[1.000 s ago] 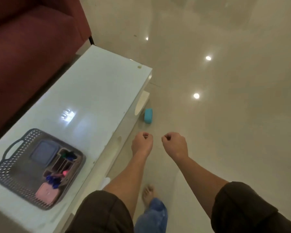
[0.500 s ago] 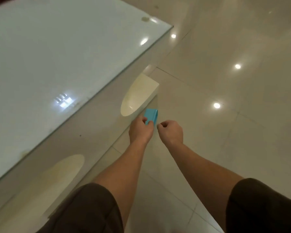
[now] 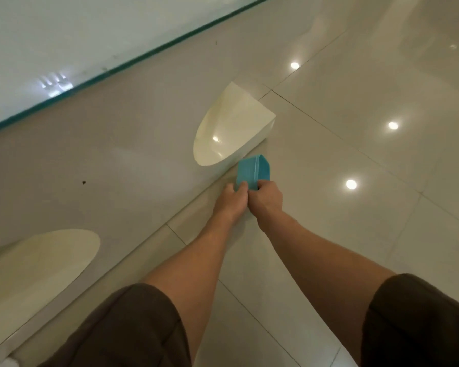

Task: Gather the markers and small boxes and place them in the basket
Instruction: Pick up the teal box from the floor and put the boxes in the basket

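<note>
The left hand (image 3: 231,200) and right hand (image 3: 266,198) pinched the box (image 3: 253,172) at its 6 o'clock end. It looked light and stiff, best held by its sides.

No legible txt, labels or nos. anywhere; blue box (image 3: 252,172) looks plain, tho view's blurry.

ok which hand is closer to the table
Left. The left hand is by the table base, holding the near end of the box; the right hand holds it alongside, farther out over the floor.
</note>
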`<move>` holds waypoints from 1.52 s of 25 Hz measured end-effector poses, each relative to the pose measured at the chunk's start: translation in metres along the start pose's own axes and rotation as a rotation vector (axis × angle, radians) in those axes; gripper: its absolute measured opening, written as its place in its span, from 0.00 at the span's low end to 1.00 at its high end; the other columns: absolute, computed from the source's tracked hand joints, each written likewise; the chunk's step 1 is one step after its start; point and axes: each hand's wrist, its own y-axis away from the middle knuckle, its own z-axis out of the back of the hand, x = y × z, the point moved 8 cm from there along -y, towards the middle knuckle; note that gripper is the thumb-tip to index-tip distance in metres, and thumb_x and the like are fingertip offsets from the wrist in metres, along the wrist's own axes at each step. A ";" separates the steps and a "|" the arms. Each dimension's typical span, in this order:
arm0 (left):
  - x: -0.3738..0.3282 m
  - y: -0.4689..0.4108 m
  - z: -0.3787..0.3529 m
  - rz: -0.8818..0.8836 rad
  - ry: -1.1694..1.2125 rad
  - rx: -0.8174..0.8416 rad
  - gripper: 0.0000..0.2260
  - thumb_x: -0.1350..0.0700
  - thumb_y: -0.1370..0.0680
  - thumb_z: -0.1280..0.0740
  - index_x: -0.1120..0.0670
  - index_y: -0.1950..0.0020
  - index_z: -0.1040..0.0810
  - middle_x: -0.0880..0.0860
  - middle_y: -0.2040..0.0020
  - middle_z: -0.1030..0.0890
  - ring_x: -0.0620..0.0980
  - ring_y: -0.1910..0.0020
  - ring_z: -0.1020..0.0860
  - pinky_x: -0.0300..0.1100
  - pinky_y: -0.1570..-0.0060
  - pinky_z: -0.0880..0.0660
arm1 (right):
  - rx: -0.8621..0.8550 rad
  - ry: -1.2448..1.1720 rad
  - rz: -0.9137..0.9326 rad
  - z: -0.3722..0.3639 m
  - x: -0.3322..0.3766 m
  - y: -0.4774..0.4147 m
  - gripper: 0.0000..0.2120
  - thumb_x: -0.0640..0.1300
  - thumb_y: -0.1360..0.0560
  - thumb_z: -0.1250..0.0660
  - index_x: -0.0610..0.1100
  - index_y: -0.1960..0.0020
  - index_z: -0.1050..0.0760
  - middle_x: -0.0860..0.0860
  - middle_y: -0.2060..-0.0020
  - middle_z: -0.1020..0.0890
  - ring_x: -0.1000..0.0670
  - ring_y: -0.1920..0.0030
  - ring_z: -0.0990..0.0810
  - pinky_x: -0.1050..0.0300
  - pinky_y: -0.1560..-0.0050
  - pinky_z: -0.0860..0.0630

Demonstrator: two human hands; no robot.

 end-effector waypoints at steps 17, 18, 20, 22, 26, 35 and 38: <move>-0.219 0.304 0.193 -0.289 0.329 -0.720 0.13 0.45 0.18 0.45 0.49 0.55 0.26 0.45 0.64 0.22 0.44 0.65 0.25 0.45 0.61 0.28 | -0.270 0.563 1.123 0.185 0.352 0.308 0.05 0.46 0.21 0.37 0.49 0.55 0.24 0.54 0.59 0.20 0.48 0.48 0.24 0.41 0.34 0.40; -0.218 0.305 0.220 -0.219 0.423 -0.792 0.14 0.43 0.19 0.47 0.47 0.52 0.26 0.46 0.63 0.21 0.47 0.63 0.22 0.49 0.58 0.24 | -0.231 0.586 1.128 0.175 0.368 0.308 0.05 0.45 0.22 0.37 0.49 0.55 0.24 0.55 0.59 0.20 0.48 0.47 0.24 0.41 0.33 0.43; -0.209 0.309 0.271 -0.130 0.559 -0.887 0.18 0.39 0.21 0.50 0.44 0.42 0.25 0.45 0.55 0.19 0.51 0.59 0.18 0.55 0.50 0.20 | -0.144 0.662 1.141 0.149 0.390 0.306 0.04 0.43 0.22 0.36 0.49 0.54 0.24 0.55 0.58 0.20 0.48 0.44 0.24 0.42 0.31 0.49; -0.197 0.307 0.310 -0.085 0.631 -0.868 0.23 0.35 0.21 0.47 0.42 0.30 0.29 0.45 0.44 0.22 0.50 0.54 0.17 0.57 0.52 0.17 | -0.044 0.738 1.172 0.121 0.397 0.302 0.05 0.41 0.23 0.36 0.50 0.52 0.23 0.55 0.55 0.19 0.48 0.40 0.26 0.42 0.30 0.54; -0.160 0.303 0.369 0.001 0.417 -0.878 0.23 0.40 0.20 0.37 0.45 0.27 0.30 0.49 0.41 0.22 0.50 0.54 0.19 0.53 0.57 0.16 | 0.196 0.885 1.315 0.065 0.397 0.296 0.08 0.41 0.23 0.33 0.52 0.48 0.18 0.56 0.51 0.17 0.49 0.34 0.29 0.41 0.28 0.64; -0.124 0.305 0.381 0.027 0.188 -0.914 0.15 0.43 0.19 0.37 0.53 0.48 0.19 0.47 0.57 0.16 0.50 0.57 0.17 0.44 0.51 0.20 | 0.391 1.063 1.519 0.012 0.392 0.279 0.20 0.50 0.28 0.24 0.51 0.37 0.19 0.50 0.39 0.19 0.45 0.25 0.33 0.35 0.26 0.64; -0.114 0.347 0.374 -0.015 0.121 -1.052 0.16 0.44 0.17 0.41 0.54 0.55 0.24 0.48 0.62 0.20 0.50 0.63 0.22 0.45 0.61 0.26 | 0.239 0.766 1.702 0.041 0.392 0.324 0.24 0.57 0.31 0.25 0.42 0.42 0.20 0.44 0.46 0.20 0.39 0.41 0.23 0.37 0.33 0.38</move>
